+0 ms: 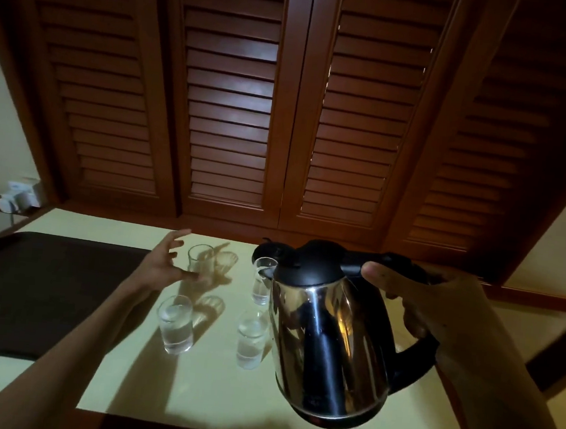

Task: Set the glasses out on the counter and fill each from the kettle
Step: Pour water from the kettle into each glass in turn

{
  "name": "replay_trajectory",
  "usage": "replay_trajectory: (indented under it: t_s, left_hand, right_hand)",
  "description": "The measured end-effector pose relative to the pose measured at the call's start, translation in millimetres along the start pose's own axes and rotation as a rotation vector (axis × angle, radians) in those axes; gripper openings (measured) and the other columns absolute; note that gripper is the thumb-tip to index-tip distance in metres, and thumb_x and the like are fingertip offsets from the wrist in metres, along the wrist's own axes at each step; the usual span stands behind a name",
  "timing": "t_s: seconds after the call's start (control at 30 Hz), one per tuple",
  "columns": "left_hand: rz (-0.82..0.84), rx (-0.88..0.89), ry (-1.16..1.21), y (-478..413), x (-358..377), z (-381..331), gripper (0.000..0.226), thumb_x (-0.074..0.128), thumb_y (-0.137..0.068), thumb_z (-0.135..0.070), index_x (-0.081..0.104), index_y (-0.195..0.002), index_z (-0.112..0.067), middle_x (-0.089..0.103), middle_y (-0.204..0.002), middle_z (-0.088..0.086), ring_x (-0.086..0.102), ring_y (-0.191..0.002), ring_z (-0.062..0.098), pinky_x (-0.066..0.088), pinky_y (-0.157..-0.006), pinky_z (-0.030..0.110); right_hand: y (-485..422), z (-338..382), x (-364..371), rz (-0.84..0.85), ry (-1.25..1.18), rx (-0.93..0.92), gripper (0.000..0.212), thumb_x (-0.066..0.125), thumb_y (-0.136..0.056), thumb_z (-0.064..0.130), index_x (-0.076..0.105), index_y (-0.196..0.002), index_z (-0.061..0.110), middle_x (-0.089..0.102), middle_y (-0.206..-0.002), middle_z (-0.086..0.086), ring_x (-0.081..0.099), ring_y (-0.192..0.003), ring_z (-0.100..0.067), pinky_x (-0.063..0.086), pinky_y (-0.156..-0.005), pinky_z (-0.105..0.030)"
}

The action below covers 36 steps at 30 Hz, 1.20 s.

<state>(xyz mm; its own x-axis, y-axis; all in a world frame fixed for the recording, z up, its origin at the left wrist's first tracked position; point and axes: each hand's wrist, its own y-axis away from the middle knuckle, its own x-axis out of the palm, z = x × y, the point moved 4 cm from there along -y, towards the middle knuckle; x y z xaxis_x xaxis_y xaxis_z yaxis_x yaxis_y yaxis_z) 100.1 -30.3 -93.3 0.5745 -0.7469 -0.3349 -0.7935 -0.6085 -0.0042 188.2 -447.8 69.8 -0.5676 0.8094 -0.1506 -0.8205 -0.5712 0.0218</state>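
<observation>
Several clear glasses stand on the pale counter (191, 387). The near left glass (176, 324) and the near right glass (250, 343) hold water. The far right glass (262, 281) has a little water at its bottom and stands just under the kettle's spout. The far left glass (199, 258) looks empty. My left hand (164, 262) hovers with spread fingers beside the far left glass, thumb near its base. My right hand (415, 294) grips the black handle of the steel kettle (328, 341), held above the counter at the right.
A dark tray (38, 292) lies on the counter's left side. Brown louvred shutters (229, 107) close off the wall behind. A white plug and socket (19, 196) sit at the far left. The counter's front edge runs near the bottom of the view.
</observation>
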Motion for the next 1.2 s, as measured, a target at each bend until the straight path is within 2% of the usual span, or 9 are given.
replay_trajectory:
  t_s: [0.1, 0.23, 0.4, 0.57, 0.73, 0.8, 0.93, 1.07, 1.2]
  left_hand:
    - [0.066, -0.046, 0.1, -10, 3, 33, 0.118, 0.107, -0.035, -0.026, 0.049, -0.136, -0.042, 0.046, -0.145, 0.005, 0.05, -0.132, 0.027, 0.049, -0.109, 0.048]
    - [0.184, -0.07, 0.451, -13, 23, 51, 0.122, 0.093, -0.042, 0.01, 0.038, -0.149, -0.01, 0.047, -0.145, 0.017, 0.077, -0.099, 0.025, 0.064, -0.073, 0.032]
    - [0.172, -0.081, 0.684, -25, 34, 62, 0.093, 0.067, -0.067, 0.034, 0.043, -0.148, -0.006, 0.044, -0.15, 0.023, 0.062, -0.119, 0.045, 0.064, -0.079, 0.049]
    - [0.116, -0.009, 0.613, -30, 32, 72, 0.083, 0.075, -0.071, 0.027, 0.053, -0.141, -0.012, 0.056, -0.145, 0.02, 0.063, -0.121, 0.05, 0.055, -0.096, 0.063]
    - [0.096, -0.011, 0.574, -34, 33, 65, 0.079, 0.074, -0.07, 0.03, 0.058, -0.135, -0.012, 0.059, -0.141, 0.022, 0.068, -0.117, 0.045, 0.058, -0.091, 0.062]
    - [0.099, 0.011, 0.523, -31, 31, 58, 0.079, 0.076, -0.069, 0.029, 0.059, -0.133, -0.013, 0.06, -0.139, 0.021, 0.07, -0.114, 0.042, 0.062, -0.086, 0.057]
    - [0.09, 0.06, 0.327, -23, 19, 31, 0.077, 0.08, -0.071, 0.022, 0.058, -0.135, -0.014, 0.065, -0.128, 0.01, 0.076, -0.093, 0.016, 0.063, -0.063, 0.026]
    - [0.078, 0.161, 0.206, -18, -1, 1, 0.079, 0.089, -0.066, 0.011, 0.063, -0.131, -0.023, 0.071, -0.125, -0.003, 0.068, -0.117, 0.02, 0.062, -0.082, 0.029]
    - [0.069, 0.24, 0.18, 11, -20, -43, 0.079, 0.088, -0.067, 0.009, 0.062, -0.133, -0.025, 0.072, -0.116, -0.022, 0.069, -0.109, 0.003, 0.061, -0.086, 0.024]
  right_hand:
    - [1, 7, 20, -0.054, -0.006, -0.029, 0.015, 0.089, -0.075, 0.032, 0.082, -0.085, 0.024, 0.082, -0.079, 0.002, 0.078, -0.075, -0.016, 0.063, -0.067, -0.027]
    - [3, 18, 40, -0.126, 0.007, -0.127, 0.015, 0.085, -0.057, 0.032, 0.071, -0.056, 0.025, 0.059, -0.048, 0.003, 0.039, -0.032, -0.007, 0.036, -0.035, -0.017]
    - [3, 17, 54, -0.185, 0.079, -0.091, 0.043, 0.084, -0.038, 0.05, 0.073, -0.063, 0.017, 0.057, -0.062, -0.01, 0.036, -0.04, -0.014, 0.035, -0.038, -0.022]
    - [3, 12, 57, -0.21, 0.172, -0.053, 0.066, 0.083, -0.04, 0.052, 0.069, -0.078, -0.001, 0.052, -0.064, -0.014, 0.037, -0.042, -0.014, 0.036, -0.041, -0.024]
    - [3, 14, 62, -0.193, 0.162, -0.012, 0.044, 0.082, -0.042, 0.05, 0.072, -0.066, 0.014, 0.046, -0.046, 0.002, 0.035, -0.039, -0.01, 0.035, -0.041, -0.022]
    - [2, 12, 60, -0.22, 0.188, -0.018, 0.06, 0.082, -0.039, 0.054, 0.071, -0.074, 0.006, 0.045, -0.048, 0.0, 0.035, -0.04, -0.011, 0.036, -0.041, -0.022]
    - [2, 18, 66, -0.201, 0.163, -0.056, 0.04, 0.083, -0.041, 0.054, 0.076, -0.065, 0.022, 0.053, -0.058, -0.006, 0.037, -0.043, -0.013, 0.037, -0.043, -0.025]
    - [1, 27, 72, -0.174, 0.111, -0.095, 0.026, 0.083, -0.042, 0.046, 0.075, -0.057, 0.027, 0.055, -0.057, -0.006, 0.035, -0.042, -0.015, 0.034, -0.038, -0.022]
    - [4, 31, 78, -0.181, 0.093, -0.095, 0.018, 0.084, -0.046, 0.042, 0.073, -0.05, 0.029, 0.048, -0.04, 0.007, 0.035, -0.035, -0.008, 0.034, -0.036, -0.017]
